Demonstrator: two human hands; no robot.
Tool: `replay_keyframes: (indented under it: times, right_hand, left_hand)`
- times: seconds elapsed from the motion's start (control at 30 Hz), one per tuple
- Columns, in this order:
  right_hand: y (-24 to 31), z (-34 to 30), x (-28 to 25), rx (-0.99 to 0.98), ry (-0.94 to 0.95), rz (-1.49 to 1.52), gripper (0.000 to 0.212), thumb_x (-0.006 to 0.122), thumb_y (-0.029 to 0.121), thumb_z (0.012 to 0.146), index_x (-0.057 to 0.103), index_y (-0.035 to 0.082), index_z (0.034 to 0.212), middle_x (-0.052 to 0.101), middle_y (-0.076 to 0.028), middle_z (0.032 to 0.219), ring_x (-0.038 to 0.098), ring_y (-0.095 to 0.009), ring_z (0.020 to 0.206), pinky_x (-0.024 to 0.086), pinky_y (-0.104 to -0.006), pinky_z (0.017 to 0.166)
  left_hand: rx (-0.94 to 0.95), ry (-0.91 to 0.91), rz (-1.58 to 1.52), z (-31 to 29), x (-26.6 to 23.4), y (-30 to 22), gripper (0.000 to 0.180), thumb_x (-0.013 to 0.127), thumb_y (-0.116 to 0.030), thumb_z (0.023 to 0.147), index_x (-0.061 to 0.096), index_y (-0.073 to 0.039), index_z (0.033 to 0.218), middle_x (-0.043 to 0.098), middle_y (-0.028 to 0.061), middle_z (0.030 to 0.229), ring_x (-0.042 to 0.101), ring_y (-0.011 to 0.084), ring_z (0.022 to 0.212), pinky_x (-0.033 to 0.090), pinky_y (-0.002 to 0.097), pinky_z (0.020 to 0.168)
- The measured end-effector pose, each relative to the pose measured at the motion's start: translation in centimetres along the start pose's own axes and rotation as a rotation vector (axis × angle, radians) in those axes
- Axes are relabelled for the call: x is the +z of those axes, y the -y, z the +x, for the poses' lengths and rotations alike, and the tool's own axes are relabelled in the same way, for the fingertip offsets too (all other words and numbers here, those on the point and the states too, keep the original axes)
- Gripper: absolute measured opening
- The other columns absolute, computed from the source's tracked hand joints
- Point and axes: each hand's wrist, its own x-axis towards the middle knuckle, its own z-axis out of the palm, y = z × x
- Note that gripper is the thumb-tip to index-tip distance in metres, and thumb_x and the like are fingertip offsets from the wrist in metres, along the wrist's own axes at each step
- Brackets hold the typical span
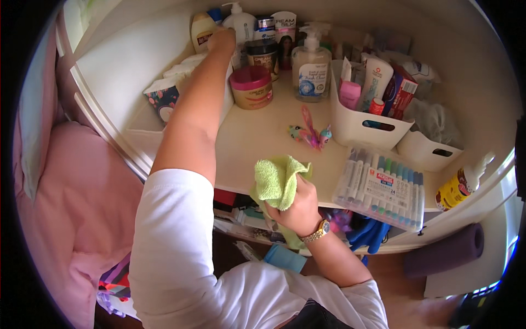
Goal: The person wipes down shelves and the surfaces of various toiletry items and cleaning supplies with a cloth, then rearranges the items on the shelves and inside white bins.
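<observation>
My right hand [296, 207], with a watch at its wrist, grips a bunched light-green towel cloth [278, 178] above the shelf's front edge. My left hand [222, 41] reaches to the back left, among the bottles; its fingers are mostly hidden. Beside it stand a cream-yellow bottle [202, 31] and a white pump bottle [241, 24]. Just right of my left forearm sits a squat gold jar with a pink lid [251, 89], and behind it a dark-lidded jar [264, 54]. A clear pump bottle of hand soap [311, 71] stands farther right.
Small colourful toys [310, 131] lie mid-shelf. White bins [359, 130] full of toiletries stand right. A clear case of markers [381, 186] overhangs the front edge near a yellow glue bottle [457, 189]. A white box [148, 134] with packets stands left.
</observation>
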Motion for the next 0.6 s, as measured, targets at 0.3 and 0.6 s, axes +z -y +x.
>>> replay_keyframes:
  times: [0.3, 0.6]
  right_hand:
    - [0.2, 0.2, 0.1, 0.036, 0.020, -0.025, 0.033, 0.070, 0.015, 0.065, 0.063, 0.005, 0.095, 0.060, -0.015, 0.089, 0.061, -0.031, 0.070, 0.052, -0.0370, 0.063]
    - [0.8, 0.5, 0.4, 0.047, -0.002, 0.015, 0.027, 0.070, 0.016, 0.063, 0.061, 0.003, 0.085, 0.057, -0.016, 0.077, 0.058, -0.032, 0.062, 0.049, -0.0386, 0.056]
  left_hand:
    - [-0.046, -0.138, 0.014, 1.1, 1.9, -0.6, 0.030, 0.053, -0.002, 0.080, 0.054, -0.002, 0.110, 0.053, 0.0221, 0.115, 0.059, 0.0362, 0.098, 0.051, 0.0436, 0.076]
    - [0.024, -0.782, -0.045, -7.4, -3.0, -2.2, 0.049, 0.070, -0.032, 0.069, 0.058, -0.002, 0.106, 0.062, 0.0150, 0.096, 0.062, 0.0230, 0.092, 0.049, 0.0378, 0.073]
